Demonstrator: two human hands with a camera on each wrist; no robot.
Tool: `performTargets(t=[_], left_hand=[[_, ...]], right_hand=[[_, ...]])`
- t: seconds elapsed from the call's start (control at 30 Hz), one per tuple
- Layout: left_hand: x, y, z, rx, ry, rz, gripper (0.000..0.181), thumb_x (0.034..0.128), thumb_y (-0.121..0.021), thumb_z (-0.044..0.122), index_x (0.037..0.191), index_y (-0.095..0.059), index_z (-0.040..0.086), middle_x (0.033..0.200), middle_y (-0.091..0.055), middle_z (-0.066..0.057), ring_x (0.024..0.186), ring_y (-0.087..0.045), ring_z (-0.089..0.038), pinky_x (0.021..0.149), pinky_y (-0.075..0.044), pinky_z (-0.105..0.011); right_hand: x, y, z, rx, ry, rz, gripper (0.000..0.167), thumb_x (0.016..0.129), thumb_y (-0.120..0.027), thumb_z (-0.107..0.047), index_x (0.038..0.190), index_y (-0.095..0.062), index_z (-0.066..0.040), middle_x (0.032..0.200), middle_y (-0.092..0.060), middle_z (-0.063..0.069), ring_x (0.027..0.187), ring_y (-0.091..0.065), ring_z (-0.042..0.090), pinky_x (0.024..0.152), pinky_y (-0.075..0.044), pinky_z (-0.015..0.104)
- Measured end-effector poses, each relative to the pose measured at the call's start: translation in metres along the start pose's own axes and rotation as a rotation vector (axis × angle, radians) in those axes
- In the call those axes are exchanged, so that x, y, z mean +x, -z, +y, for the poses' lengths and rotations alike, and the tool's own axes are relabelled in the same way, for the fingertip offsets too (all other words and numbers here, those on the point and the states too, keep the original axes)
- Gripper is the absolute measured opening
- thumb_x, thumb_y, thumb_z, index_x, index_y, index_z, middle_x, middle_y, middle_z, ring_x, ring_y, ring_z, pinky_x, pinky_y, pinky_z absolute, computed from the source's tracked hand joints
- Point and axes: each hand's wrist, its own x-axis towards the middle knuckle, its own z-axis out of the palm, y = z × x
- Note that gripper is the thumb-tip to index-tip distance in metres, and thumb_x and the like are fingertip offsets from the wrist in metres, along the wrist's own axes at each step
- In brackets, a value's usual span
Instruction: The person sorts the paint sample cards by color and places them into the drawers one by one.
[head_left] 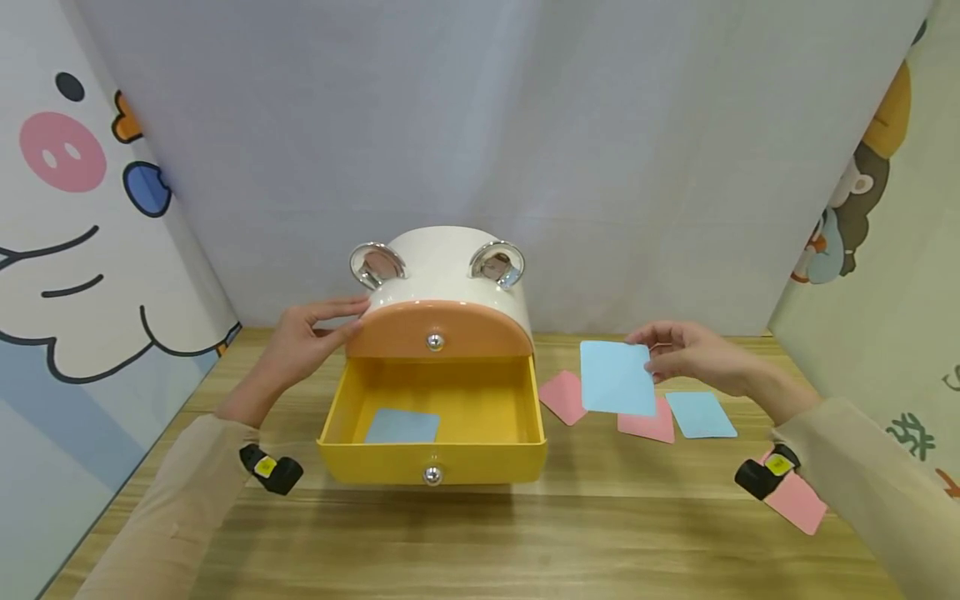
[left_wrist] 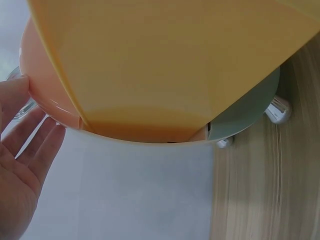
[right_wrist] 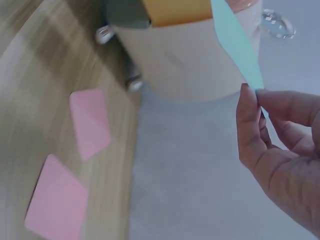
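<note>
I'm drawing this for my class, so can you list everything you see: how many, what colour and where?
Box: one, white with orange front, on the table
Table: one, wood-brown, underneath
Drawer: one, yellow, pulled out below the orange front
Knobs: two, silver, on orange front and drawer
Ears: two, silver-rimmed, on box
Feet: at least two, silver, under box
Cards: three blue (drawer, right hand, table); three pink (table)
Backdrop: one, pale grey, behind
Cartoon walls: two, multicoloured, either side
Wrist cameras: two, black, on wrists
Sleeves: two, beige, on arms
Hands: two; left touching box, right pinching card
</note>
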Motion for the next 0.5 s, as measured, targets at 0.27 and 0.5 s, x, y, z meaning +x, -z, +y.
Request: performTargets(t=[0.27, 0.5], left_hand=[[-0.001, 0.000, 0.000, 0.002, -0.001, -0.001, 0.033, 0.0894, -0.058, 0.016, 0.118, -0.059, -0.001, 0.126, -0.054, -0.015, 0.113, -0.051, -0.031, 0.075, -0.053, -0.032], [0.000, 0.000, 0.001, 0.007, 0.011, -0.002, 0.034, 0.0892, -0.059, 0.018, 0.118, -0.059, 0.000, 0.126, -0.054, -0.013, 0.114, -0.051, -0.030, 0.076, -0.052, -0.034]], right_hand=[[0.023, -0.024, -0.044, 0.008, 0.000, -0.008, 0.039, 0.087, -0.054, -0.003, 0.124, -0.045, 0.003, 0.106, -0.051, 0.014, 0.089, -0.055, 0.022, 0.085, -0.050, 0.039], [0.036, -0.060, -0.068, 0.068, 0.030, 0.015, 0.039, 0.085, -0.054, 0.003, 0.124, -0.048, 0.005, 0.104, -0.053, 0.015, 0.089, -0.058, 0.022, 0.081, -0.053, 0.040]])
